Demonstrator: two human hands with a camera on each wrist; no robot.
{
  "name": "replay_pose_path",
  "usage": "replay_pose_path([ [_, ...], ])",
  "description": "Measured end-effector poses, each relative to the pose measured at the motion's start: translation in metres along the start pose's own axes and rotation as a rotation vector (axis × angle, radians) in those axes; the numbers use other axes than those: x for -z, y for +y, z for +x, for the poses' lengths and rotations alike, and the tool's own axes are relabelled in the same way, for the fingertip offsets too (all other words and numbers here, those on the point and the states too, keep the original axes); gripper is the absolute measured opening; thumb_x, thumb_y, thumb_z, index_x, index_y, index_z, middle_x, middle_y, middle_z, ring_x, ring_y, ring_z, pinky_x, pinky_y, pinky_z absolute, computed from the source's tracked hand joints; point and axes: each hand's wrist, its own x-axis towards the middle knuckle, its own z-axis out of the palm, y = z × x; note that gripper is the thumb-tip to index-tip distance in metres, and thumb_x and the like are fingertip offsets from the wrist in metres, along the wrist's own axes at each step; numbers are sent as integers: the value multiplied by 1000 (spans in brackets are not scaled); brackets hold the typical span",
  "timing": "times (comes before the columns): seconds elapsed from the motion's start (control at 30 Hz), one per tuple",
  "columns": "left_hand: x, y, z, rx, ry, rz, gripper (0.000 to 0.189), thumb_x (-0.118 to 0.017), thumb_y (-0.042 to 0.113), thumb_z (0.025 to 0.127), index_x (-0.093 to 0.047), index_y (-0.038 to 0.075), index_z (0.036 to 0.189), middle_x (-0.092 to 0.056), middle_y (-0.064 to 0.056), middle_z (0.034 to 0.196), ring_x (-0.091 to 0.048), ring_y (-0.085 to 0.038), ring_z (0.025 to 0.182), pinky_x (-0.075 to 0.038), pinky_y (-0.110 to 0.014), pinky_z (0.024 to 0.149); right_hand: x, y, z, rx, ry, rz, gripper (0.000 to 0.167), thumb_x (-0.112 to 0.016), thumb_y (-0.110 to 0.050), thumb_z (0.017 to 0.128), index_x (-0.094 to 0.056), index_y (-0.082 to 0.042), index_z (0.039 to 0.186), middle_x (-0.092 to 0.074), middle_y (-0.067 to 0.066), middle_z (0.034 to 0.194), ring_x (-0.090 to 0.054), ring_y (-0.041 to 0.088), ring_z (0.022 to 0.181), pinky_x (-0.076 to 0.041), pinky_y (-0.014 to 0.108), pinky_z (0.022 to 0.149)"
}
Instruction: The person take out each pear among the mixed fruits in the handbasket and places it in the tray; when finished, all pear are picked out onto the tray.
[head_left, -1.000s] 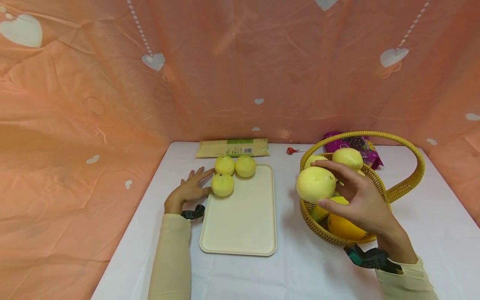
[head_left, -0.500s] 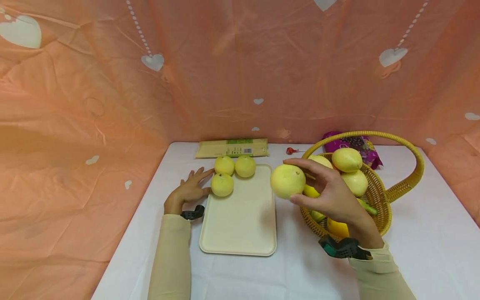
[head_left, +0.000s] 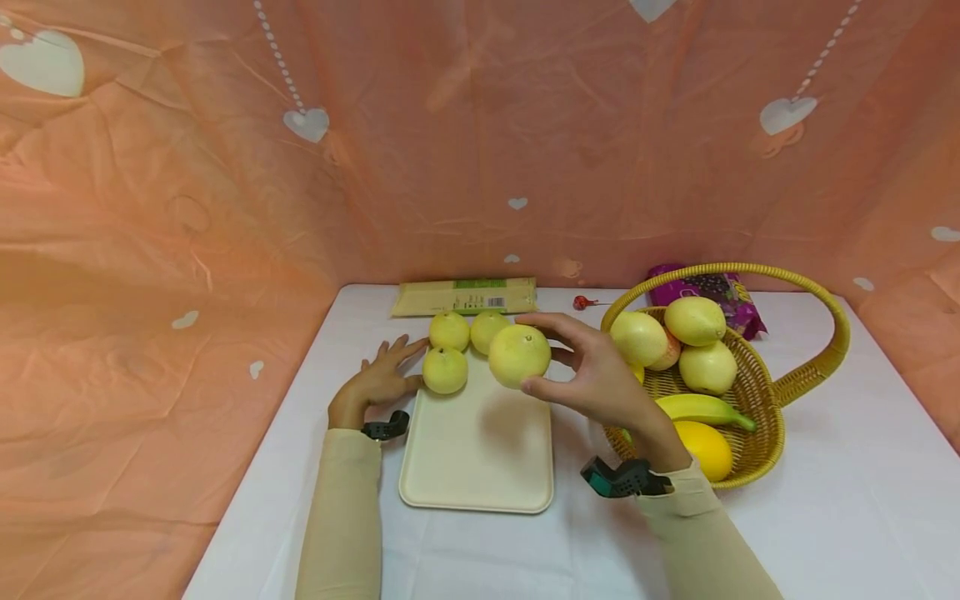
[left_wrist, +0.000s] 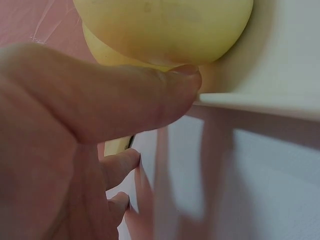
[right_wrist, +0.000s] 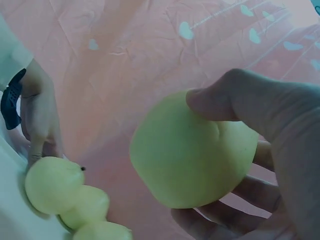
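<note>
My right hand [head_left: 592,371] holds a round pale yellow pear [head_left: 519,357] above the beige tray [head_left: 480,467], thumb on one side and fingers on the other. The right wrist view shows that pear [right_wrist: 190,155] large, the thumb near its dimple. Three similar pears sit together at the tray's far left: one at the back corner [head_left: 448,331], one beside it [head_left: 486,331] and one in front [head_left: 446,370]. My left hand [head_left: 378,379] rests at the tray's left edge with fingers spread. Its thumb [left_wrist: 170,95] lies against the front pear [left_wrist: 170,30].
Right of the tray stands a wicker basket [head_left: 768,450] with a tall handle, holding pears, a banana [head_left: 701,408] and a yellow-orange fruit [head_left: 705,450]. Behind lie a flat beige package [head_left: 465,297], a red lollipop [head_left: 582,302] and a purple bag [head_left: 705,287].
My right hand has carried the pear leftward from over the basket to over the tray, near the three pears. The left hand has stayed in place.
</note>
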Motion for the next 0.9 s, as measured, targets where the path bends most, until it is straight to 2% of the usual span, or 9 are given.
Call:
replay_pose_path([
  [0.37, -1, 0, 1, -1, 4, 5, 81, -68, 33, 102, -33, 19, 174, -6, -26, 183, 10, -57, 167, 10, -83, 125, -30, 25, 24, -83, 59, 101, 69, -88, -7, 90, -59, -12, 153, -64, 5, 150, -62, 26, 138, -55, 41, 117],
  [0.67, -2, 0, 2, 12, 0, -4, 81, -67, 32, 103, -31, 21, 175, -5, -24, 184, 11, -54, 168, 11, -82, 126, -54, 64, 30, -177, 75, 35, 70, -89, -8, 88, -61, -11, 152, -59, 12, 157, -60, 34, 145, -53, 51, 118],
  [0.9, -2, -2, 3, 6, 0, 13, 80, -66, 31, 104, -31, 20, 175, -4, -24, 184, 11, -54, 168, 11, -82, 125, -67, 86, 29, -223, 93, -26, 71, -90, -9, 88, -60, -9, 152, -57, 15, 157, -59, 36, 146, -53, 49, 119],
])
